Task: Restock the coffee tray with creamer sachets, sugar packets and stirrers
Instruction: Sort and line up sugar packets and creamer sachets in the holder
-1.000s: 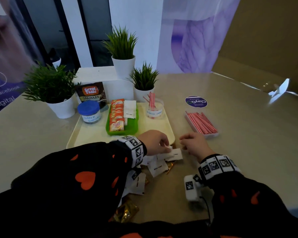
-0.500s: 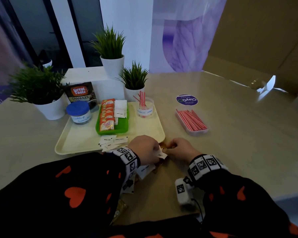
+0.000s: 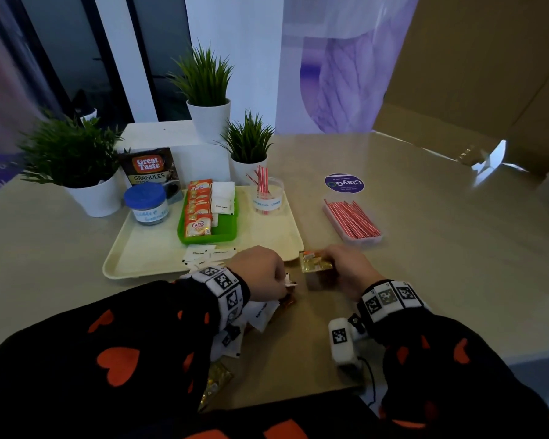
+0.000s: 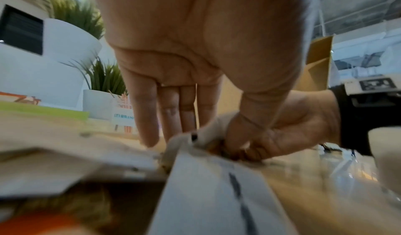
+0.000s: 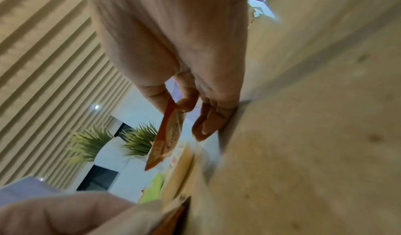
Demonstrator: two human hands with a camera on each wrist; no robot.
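Note:
A cream tray [image 3: 121, 270] carries a green tray [image 3: 227, 226] with orange creamer sachets [image 3: 198, 213] and white sugar packets [image 3: 223, 198], plus a clear cup of stirrers [image 3: 267, 198]. A few loose sugar packets [image 3: 200, 253] lie on the tray's front. Just before the tray's front edge, my left hand [image 3: 267, 274] pinches a white sugar packet [image 4: 204, 133] from a pile of packets [image 3: 262, 315] on the table. Beside it, my right hand [image 3: 343, 267] pinches an orange creamer sachet [image 5: 167, 135] between thumb and forefinger, lifted off the table [image 3: 314, 263].
A box of red stirrers [image 3: 352, 221] sits right of the tray. A blue-lidded jar [image 3: 146, 202] stands on the tray, with a coffee pouch [image 3: 149, 169] and potted plants [image 3: 76, 160] behind. A gold sachet [image 3: 216, 380] lies near the table's front edge.
White sugar packets that my left hand held on the table now lie on the tray's front. My right hand moved to the pile and picked up a creamer sachet.

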